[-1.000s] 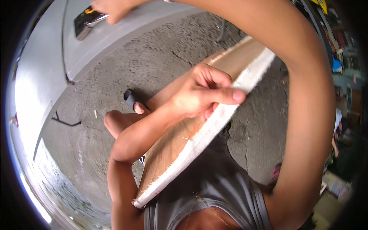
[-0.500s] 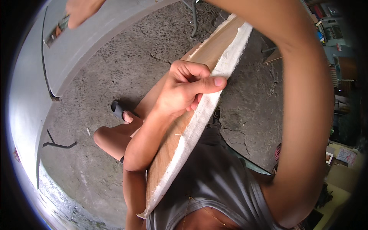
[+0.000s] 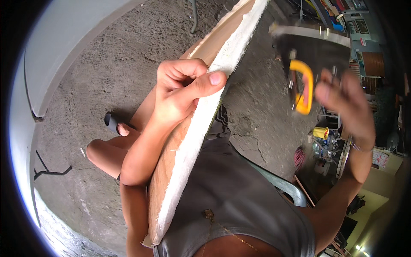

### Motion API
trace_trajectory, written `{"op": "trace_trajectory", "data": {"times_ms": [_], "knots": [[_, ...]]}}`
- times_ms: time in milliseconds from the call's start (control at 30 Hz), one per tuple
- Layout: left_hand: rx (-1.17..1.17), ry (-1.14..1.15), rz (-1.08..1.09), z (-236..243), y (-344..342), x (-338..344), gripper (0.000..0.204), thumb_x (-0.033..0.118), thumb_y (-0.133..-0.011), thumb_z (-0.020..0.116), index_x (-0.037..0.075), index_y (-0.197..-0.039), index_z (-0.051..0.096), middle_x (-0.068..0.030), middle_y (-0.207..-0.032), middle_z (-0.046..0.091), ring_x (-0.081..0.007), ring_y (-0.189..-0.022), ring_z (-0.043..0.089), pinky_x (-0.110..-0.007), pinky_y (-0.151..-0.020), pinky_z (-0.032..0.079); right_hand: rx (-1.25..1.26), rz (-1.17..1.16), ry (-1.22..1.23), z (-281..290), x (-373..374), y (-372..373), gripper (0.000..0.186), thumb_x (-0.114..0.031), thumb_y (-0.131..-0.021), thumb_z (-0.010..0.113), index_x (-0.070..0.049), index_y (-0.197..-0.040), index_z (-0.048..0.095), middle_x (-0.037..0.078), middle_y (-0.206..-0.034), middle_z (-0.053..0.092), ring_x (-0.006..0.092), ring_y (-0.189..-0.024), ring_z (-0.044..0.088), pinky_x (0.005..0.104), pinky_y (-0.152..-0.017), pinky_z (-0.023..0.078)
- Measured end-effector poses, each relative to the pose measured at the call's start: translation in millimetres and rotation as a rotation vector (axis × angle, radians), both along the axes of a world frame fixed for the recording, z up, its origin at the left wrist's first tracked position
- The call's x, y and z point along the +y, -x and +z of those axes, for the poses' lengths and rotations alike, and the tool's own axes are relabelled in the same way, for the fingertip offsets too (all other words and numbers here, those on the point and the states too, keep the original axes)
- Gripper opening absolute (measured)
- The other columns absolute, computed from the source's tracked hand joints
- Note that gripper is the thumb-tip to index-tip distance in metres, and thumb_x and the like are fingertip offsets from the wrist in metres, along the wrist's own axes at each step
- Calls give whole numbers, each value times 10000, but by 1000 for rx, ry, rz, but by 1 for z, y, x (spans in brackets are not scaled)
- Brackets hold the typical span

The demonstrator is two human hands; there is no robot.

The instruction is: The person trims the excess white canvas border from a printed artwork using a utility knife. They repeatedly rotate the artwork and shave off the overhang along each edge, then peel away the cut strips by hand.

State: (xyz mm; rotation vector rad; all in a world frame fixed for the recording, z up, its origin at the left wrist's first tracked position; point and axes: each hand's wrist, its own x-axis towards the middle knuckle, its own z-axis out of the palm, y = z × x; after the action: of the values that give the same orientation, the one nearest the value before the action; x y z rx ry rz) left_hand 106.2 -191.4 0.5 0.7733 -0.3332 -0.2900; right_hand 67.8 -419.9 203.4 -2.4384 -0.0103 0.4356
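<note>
A long wooden board [image 3: 167, 169] slants across my lap from lower left to upper right, a rough white strip [image 3: 195, 143] running down its edge. My left hand [image 3: 184, 88] is closed around that edge, thumb pressed on the white strip and fingers curled over the wood. Out to the right, my right hand [image 3: 344, 100] is raised and blurred by motion, its fingers bent. Beside those fingers is a blurred black tool [image 3: 317, 49] with a yellow looped handle [image 3: 308, 81] and a pale strip along its top. Its exact kind does not show.
Rough grey concrete floor [image 3: 102, 85] lies below. A large white surface [image 3: 68, 47] curves along the left, with thin dark metal legs [image 3: 55, 171] beneath. A green chair arm [image 3: 287, 188] is at my right side. Cluttered shelves, a yellow container [image 3: 321, 132] and a pink coil [image 3: 299, 157] stand further right.
My right arm has swung from the upper left, across the top, out to the right, bringing the black and yellow tool into view. My left hand keeps its grip on the board.
</note>
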Motion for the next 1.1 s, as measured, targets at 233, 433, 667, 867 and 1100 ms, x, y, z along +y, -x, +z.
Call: {"op": "trace_trajectory", "data": {"times_ms": [233, 433, 667, 867, 1100], "knots": [[-3, -10, -16, -7, -3, -3, 311, 100, -835, 718, 38, -567, 573, 32, -493, 506, -9, -441, 392, -219, -417, 232, 105, 113, -123, -23, 34, 57, 235, -155, -802, 764, -26, -842, 572, -19, -560, 497, 64, -458, 421, 257, -447, 327], [-26, -34, -2, -2, 2, -8, 306, 121, -839, 731, 32, -580, 594, 29, -492, 512, -7, -438, 401, -213, -411, 238, 91, 170, -62, -20, 32, 55, 257, -169, -803, 767, -22, -883, 572, -8, -623, 509, 75, -523, 437, 264, -499, 339], [-40, -28, -20, -2, 2, -4, 304, 134, -839, 741, 26, -590, 605, 27, -498, 524, -5, -438, 415, -205, -404, 244, 78, 218, -3, -18, 35, 54, 289, -187, -803, 769, -17, -930, 572, 4, -697, 524, 88, -599, 455, 272, -559, 353], [-42, 6, -32, -3, 2, -4, 292, 133, -839, 742, 20, -600, 617, 21, -513, 545, -6, -440, 432, -200, -401, 255, 73, 264, 45, -18, 36, 48, 321, -201, -804, 771, -13, -971, 572, 14, -760, 537, 100, -664, 470, 279, -610, 365], [-44, 18, -60, -3, 2, -5, 276, 136, -838, 745, 19, -615, 631, 18, -530, 562, -8, -454, 451, -194, -409, 273, 68, 314, 114, -13, 38, 43, 361, -219, -804, 774, -9, -1018, 572, 26, -834, 552, 113, -739, 489, 287, -670, 378]]}}
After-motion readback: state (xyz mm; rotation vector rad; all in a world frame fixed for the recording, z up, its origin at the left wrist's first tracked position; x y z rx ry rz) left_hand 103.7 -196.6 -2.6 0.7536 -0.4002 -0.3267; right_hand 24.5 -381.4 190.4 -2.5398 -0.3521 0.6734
